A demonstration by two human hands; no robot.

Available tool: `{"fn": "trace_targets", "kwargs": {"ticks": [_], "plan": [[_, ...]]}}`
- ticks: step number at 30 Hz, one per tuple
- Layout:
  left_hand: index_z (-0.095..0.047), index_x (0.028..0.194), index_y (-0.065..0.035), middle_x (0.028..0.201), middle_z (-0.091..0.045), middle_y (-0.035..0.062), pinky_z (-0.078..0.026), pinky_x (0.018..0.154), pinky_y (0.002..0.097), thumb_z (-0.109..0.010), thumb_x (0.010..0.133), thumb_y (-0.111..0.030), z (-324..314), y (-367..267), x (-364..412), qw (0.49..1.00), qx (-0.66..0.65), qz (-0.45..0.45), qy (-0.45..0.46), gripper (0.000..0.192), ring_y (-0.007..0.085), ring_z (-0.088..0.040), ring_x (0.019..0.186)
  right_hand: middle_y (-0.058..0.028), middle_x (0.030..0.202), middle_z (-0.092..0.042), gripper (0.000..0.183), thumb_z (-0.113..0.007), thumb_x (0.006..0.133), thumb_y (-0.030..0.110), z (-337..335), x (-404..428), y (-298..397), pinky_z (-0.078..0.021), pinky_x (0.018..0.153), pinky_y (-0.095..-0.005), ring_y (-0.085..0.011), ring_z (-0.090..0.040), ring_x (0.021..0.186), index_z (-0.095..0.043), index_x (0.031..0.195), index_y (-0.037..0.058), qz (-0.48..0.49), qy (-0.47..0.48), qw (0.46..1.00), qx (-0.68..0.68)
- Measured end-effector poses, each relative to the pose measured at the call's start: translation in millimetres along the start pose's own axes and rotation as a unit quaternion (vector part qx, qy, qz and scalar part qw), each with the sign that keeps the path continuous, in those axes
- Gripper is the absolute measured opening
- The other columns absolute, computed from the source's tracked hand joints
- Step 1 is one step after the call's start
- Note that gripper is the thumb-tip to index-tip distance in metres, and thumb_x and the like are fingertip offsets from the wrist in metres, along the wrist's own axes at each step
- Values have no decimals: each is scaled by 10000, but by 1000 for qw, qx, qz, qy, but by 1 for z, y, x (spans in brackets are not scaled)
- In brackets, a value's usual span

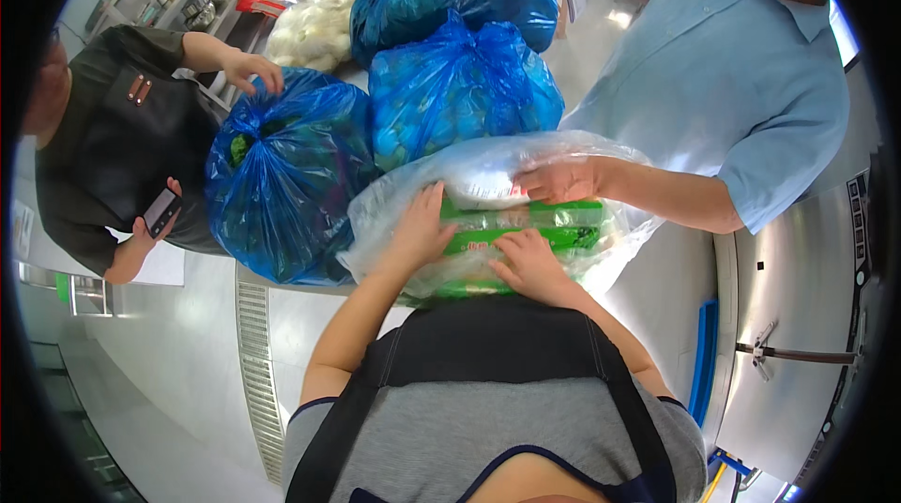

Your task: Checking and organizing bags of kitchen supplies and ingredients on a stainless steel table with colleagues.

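Note:
In front of my chest lies an opened clear plastic bag [394,186] holding several green-and-clear packages [563,239] that bear writing. My left hand [422,228] rests at the bag's left side, thumb apart from the extended fingers, against the packages' ends. Fingers spread, my right hand [529,260] lies on top of the green packages near their middle. Beyond them, inside the bag, is a white printed packet [482,186]. A co-worker's hand [563,181] reaches in from the right and touches this packet.
Three knotted blue plastic bags [288,179] [464,91] [450,0] stand left and beyond. Behind them sits a bag of pale vegetables [313,28]. A person at left holds a phone [162,211]; another in blue stands right. A floor drain grate [257,362] runs at lower left.

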State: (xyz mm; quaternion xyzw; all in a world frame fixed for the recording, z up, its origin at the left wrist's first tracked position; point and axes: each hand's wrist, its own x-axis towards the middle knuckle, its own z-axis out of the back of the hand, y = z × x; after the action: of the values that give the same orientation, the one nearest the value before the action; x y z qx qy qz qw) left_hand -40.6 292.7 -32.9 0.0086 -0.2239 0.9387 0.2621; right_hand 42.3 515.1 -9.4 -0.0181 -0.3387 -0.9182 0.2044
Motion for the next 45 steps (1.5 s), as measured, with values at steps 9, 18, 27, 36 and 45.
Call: {"fn": "trace_targets", "kwargs": {"ticks": [9,18,27,36,45], "plan": [[-571,1090,-10,1014,-603,220,-432,798,428,-582,833,-315,-56,26,-4,975,-135,143,99,399,377,-564,934,-137,1167,-500,434,-585,820,386,-19,5,-25,-349,930,-449,-319,-420,1137,-572,1095,52,-70,9,997,-16],[-565,1117,-15,1021,-605,222,-430,826,413,-555,864,-312,-84,40,-8,978,-161,95,95,390,369,-560,959,-189,1306,-408,564,-499,846,468,-18,10,-24,-265,991,-507,-345,-331,1250,-491,1226,52,-87,80,988,-103],[-594,1124,-119,1113,-596,145,-441,827,423,-535,878,-339,-21,2,0,993,-44,24,103,336,334,-562,996,-196,1273,-441,549,-488,847,490,-19,11,-29,-269,988,-496,-360,-341,1234,-521,1207,78,-115,93,984,-98],[-566,1160,-105,1117,-594,123,-435,809,465,-550,850,-385,-17,-4,6,997,-6,34,76,418,322,-568,977,-183,1267,-454,539,-513,833,457,-23,10,-34,-278,979,-479,-349,-372,1213,-518,1211,72,-81,57,990,-103],[-441,1276,-34,1361,-317,307,-314,1018,489,-567,848,-359,-8,-27,-7,960,-66,88,258,551,486,-347,1219,-210,1287,-441,518,-551,834,403,-26,-9,-31,-313,981,-498,-379,-388,1210,-512,1214,54,-58,39,993,-96]]}}
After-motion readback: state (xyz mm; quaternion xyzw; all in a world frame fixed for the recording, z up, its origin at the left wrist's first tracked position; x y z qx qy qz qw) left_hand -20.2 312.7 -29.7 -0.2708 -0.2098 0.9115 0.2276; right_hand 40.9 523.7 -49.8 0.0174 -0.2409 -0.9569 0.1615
